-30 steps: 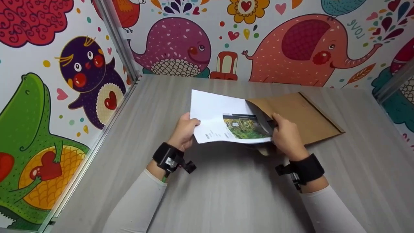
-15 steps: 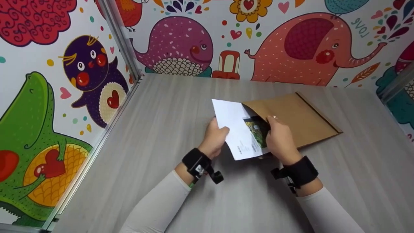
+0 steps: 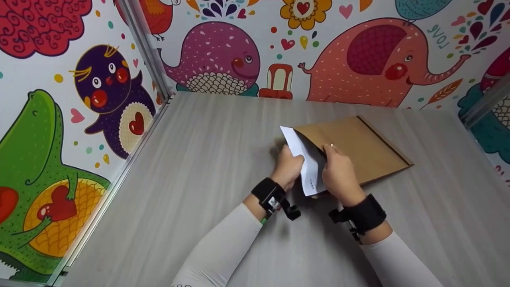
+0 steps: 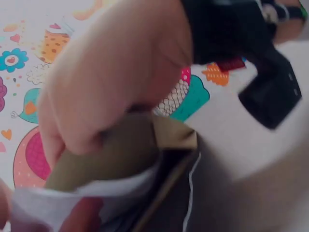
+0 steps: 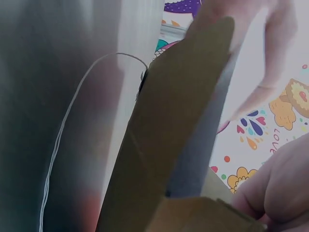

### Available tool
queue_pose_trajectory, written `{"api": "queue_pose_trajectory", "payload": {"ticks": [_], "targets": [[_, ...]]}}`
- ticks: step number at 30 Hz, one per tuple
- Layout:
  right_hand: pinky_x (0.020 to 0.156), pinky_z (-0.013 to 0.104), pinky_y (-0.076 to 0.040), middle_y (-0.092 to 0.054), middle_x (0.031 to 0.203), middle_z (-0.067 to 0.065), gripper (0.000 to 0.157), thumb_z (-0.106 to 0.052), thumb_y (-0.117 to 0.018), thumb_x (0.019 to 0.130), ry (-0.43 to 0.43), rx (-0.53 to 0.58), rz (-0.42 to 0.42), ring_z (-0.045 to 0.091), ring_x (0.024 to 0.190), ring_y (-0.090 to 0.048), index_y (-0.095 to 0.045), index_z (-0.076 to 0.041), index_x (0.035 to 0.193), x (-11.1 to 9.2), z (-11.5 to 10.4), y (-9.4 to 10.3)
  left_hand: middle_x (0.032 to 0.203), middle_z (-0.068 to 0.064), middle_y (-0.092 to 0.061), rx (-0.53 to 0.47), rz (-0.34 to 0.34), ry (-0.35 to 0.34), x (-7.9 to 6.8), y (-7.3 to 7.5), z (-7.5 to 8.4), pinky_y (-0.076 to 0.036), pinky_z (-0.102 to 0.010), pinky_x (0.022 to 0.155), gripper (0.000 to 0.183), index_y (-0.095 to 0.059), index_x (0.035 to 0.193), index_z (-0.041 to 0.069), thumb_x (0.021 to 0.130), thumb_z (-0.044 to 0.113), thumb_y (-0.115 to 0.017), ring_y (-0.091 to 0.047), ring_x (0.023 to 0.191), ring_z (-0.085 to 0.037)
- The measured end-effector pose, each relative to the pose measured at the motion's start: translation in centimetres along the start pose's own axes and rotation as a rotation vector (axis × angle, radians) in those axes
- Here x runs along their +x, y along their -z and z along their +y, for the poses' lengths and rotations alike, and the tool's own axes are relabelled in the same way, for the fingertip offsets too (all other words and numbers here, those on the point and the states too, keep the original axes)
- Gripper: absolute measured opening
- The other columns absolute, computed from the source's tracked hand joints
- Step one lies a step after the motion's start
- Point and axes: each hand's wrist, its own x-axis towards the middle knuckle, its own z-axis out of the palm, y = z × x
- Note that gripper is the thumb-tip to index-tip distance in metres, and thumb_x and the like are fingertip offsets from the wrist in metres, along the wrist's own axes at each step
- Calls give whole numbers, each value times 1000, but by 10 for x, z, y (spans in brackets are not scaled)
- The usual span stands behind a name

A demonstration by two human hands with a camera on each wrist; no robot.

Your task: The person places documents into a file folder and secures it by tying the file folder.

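A brown kraft paper envelope [image 3: 370, 151] lies slanted, its mouth facing left and spread apart. My left hand [image 3: 287, 166] grips the outer edge of a white printed sheet [image 3: 310, 177], thumb on top. Most of that sheet is inside the envelope, and its printed picture is hidden. With thumb and fingers my right hand [image 3: 340, 174] holds the envelope at its mouth. In the left wrist view the white sheet [image 4: 113, 187] shows between the envelope's walls [image 4: 125, 145]. In the right wrist view a thin white string [image 5: 63, 125] loops off the envelope [image 5: 169, 121].
The wood-grain table [image 3: 191, 131] spreads beneath both arms. Cartoon-printed panels [image 3: 215, 56] stand at the back and left, with a metal rail [image 3: 119, 175] along the left edge. Black straps with small cameras circle both wrists.
My left hand has moved right with the sheet, which has slid deeper into the envelope, covering its picture. The right hand and envelope have shifted slightly left.
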Motion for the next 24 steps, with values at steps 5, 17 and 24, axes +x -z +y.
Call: {"api": "queue_pose_trajectory", "payload": {"ticks": [5,17,24], "targets": [[109,59,-42,-52,137,38,50,11,-40,86,-16,2,-5,51,130,-50,-50,14,136,2,5,3,120,-21,-63,96,-19,8,7,13,-1,-60,-40,85,43,-51,126,-4,85,4,-57,-68,100,-28],[105,60,-45,-53,136,39,58,13,-52,76,0,-21,10,51,128,-52,-51,10,134,-5,-8,-1,79,-7,-58,311,-73,31,11,30,-4,-57,-30,49,19,-49,75,8,86,6,-64,-57,42,-9],[100,62,-48,-54,136,36,56,12,-51,79,10,-47,45,49,129,-52,-53,6,135,-9,-13,-4,71,-6,-67,484,-44,-30,15,37,3,-50,-20,44,14,-62,83,6,91,16,-59,-59,41,-6]]}}
